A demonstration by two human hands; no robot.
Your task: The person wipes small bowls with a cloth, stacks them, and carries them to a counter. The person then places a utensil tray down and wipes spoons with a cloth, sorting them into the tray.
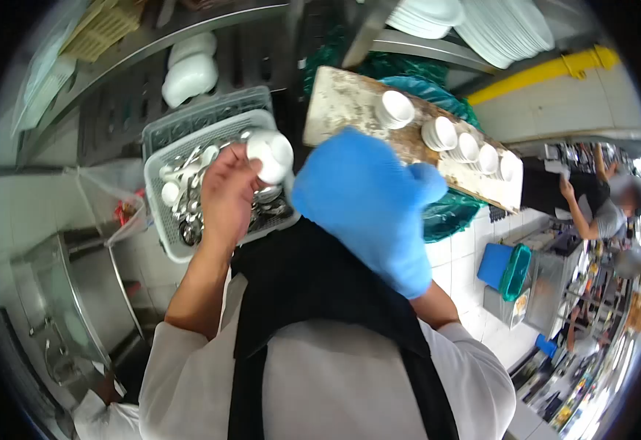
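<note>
My left hand [229,192] pinches a small white cup [270,157] by its near side, above a light grey plastic basket [160,229]. Metal cutlery [188,220] and white spoons [188,173] lie jumbled in that basket. A blue cloth mitt [368,194] covers my right hand [379,209] down to the wrist. The mitt's thumb stands apart from its broad, flat-looking palm, and nothing shows in its grip. It is beside the near edge of a worn board [346,99], where stacked white cups [438,134] and a separate white cup stack [394,110] stand.
White bowls [191,77] and stacked plates [500,33] sit on metal shelving. Green plastic bags [449,220] hang under the board. A yellow pipe [540,77] runs along the wall at right. A co-worker [599,191] stands far right; a white sleeve [104,418] shows lower left.
</note>
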